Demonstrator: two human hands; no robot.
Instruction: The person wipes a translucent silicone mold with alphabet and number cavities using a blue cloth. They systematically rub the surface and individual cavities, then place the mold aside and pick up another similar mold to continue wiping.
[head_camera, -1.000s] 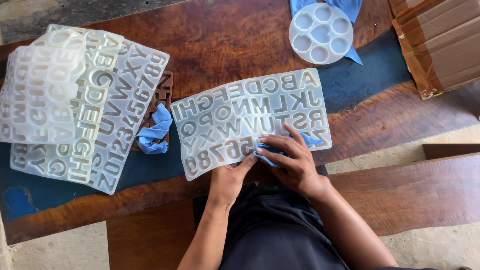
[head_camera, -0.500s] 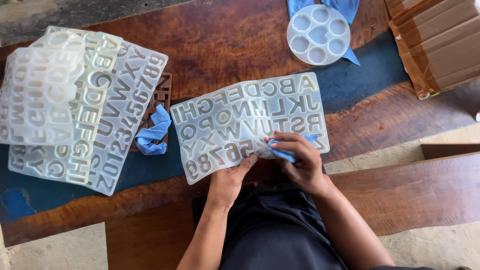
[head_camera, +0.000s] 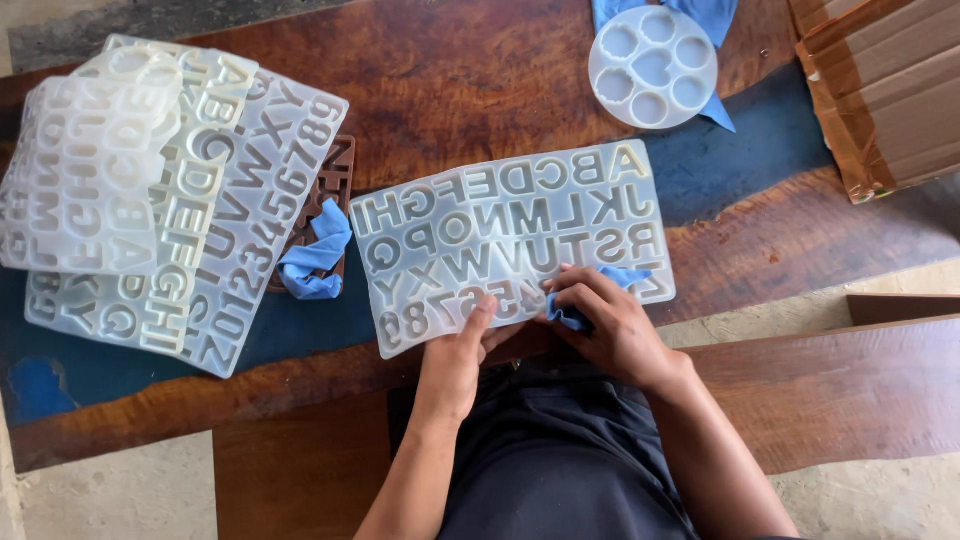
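Wooden worktop (head_camera: 480, 90) | left hand (head_camera: 462, 345) fingers flat, pinning letter mould (head_camera: 505, 235) steady | right hand (head_camera: 610, 325) fingers clamped on blue cloth (head_camera: 570, 315), pressed to mould's lower edge

Left hand (head_camera: 462, 350): lower centre of the frame, palm down, thumb stretched up and away from the body, remaining fingers tucked beneath; wrist straight; bare forearm runs down to the bottom edge, left of centre.
Right hand (head_camera: 610, 320): just right of the left, knuckles up, fingers (head_camera: 585, 290) curled and bunched in a closed grip; wrist bent inward; bare forearm slants down to the lower right of the frame.
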